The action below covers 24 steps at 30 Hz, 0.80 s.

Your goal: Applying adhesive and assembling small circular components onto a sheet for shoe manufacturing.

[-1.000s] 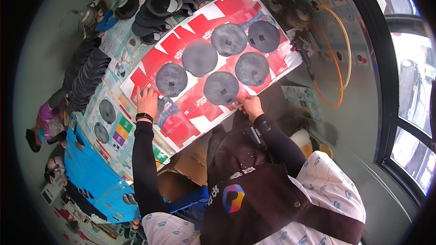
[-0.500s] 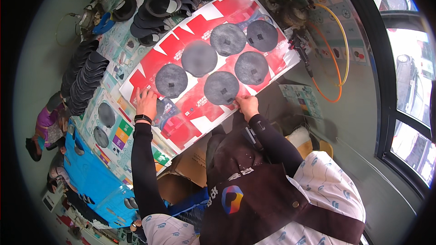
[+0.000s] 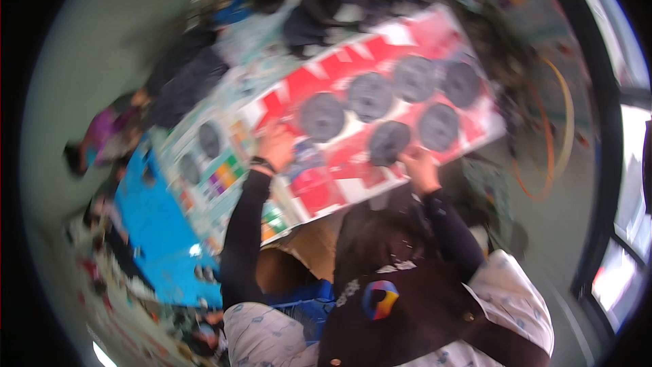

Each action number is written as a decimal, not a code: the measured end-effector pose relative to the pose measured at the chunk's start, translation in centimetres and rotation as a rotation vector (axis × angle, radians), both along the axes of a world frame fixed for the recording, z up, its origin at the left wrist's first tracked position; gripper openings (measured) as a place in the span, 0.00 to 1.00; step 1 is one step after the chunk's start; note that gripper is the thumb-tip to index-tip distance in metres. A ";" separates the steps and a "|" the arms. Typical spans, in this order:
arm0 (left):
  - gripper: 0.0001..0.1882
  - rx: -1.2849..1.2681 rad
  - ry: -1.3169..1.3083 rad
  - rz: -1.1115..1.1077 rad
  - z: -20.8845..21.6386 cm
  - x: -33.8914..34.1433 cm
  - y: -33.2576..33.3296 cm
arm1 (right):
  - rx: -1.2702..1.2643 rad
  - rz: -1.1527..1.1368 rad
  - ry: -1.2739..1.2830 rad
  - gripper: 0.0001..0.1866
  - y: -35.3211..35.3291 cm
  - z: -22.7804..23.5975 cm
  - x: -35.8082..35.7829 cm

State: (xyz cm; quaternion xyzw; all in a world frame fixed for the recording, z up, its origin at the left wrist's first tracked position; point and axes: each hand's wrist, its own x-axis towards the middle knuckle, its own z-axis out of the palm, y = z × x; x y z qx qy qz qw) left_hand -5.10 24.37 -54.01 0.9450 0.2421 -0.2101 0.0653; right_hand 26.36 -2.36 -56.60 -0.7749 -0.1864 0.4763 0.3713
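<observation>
A red and white printed cardboard sheet lies slantwise on the worktable with several dark grey round pads on it. At its near edge my right hand has its fingers closed at the rim of the nearest round pad, which looks slightly tilted. My left hand rests at the left part of the sheet, fingers apart, beside the leftmost round pad. Nothing shows in it, though motion blurs the fingers. Another round pad lies to the right of the one at my right hand.
Stacks of dark curved pieces stand behind the sheet, and more at left. A blue sheet covers a surface at lower left, near another person. Yellow and orange hoses hang at right. An open cardboard box sits below.
The whole view has shifted and blurred, so the sheet and both hands appear further right. The pad at my right hand now looks tilted and narrower; the other pads keep their places on the sheet.
</observation>
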 end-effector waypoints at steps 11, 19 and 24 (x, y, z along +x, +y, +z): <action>0.14 -0.727 -0.959 1.327 11.4 -23.6 -9.2 | 0.280 0.296 0.490 0.04 10.0 8.3 -11.2; 0.12 -0.424 -1.459 1.812 -3.3 -47.6 -6.8 | 0.348 0.629 0.740 0.07 20.8 9.2 -34.4; 0.11 -0.202 -1.195 1.947 -11.0 -51.4 -3.9 | 0.215 0.615 0.517 0.06 25.6 -1.1 -41.0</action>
